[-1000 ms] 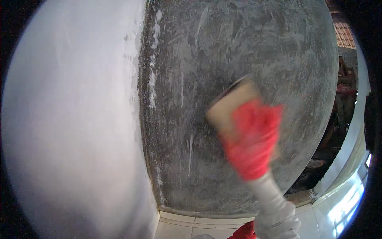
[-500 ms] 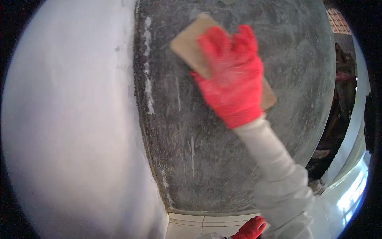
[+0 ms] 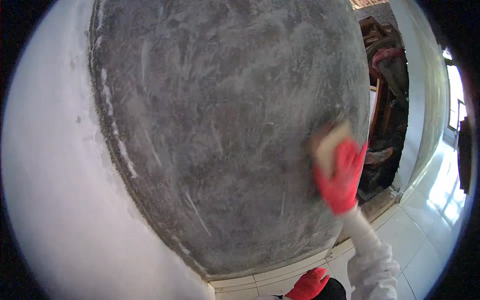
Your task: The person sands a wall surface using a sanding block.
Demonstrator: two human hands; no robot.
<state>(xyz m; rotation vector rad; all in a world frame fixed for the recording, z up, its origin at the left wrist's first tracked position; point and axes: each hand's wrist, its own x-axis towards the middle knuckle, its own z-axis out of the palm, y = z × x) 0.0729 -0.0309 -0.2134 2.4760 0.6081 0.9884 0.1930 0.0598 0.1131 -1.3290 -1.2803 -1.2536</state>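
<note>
Gripping tan block (image 3: 328, 150) with red-gloved right hand (image 3: 341, 177), out at 3 to 4 o'clock from centre. Partly closed over the block's back, with one digit poking out toward 1 o'clock. Too motion-blurred for exact finger placement. Holding block at grey wall (image 3: 220, 125), near its 3 o'clock edge, tilted, top end toward 1 o'clock. Cannot tell if fully flat against it. Wearing pale, wrinkled sleeve (image 3: 372, 270) on right forearm, entering from 5 o'clock.

Keeping red-gloved left hand (image 3: 309, 284) low at 5 o'clock, well apart from block, just beside dark rounded thing (image 3: 334, 291). Cannot tell how far closed or whether gripping anything.

Further out: mottled, streaky finish on grey wall, plus broken white patches (image 3: 125, 159) down its 8 to 10 o'clock edge. Meeting white wall (image 3: 65, 175) at 9 o'clock, pale skirting (image 3: 280, 274) at 6 o'clock. Past grey wall's edge, at 2 to 3 o'clock: dark recess full of jumbled stuff, including reddish cloth (image 3: 386, 56). Shiny, pale floor tiles (image 3: 432, 225) at 4 o'clock.
</note>
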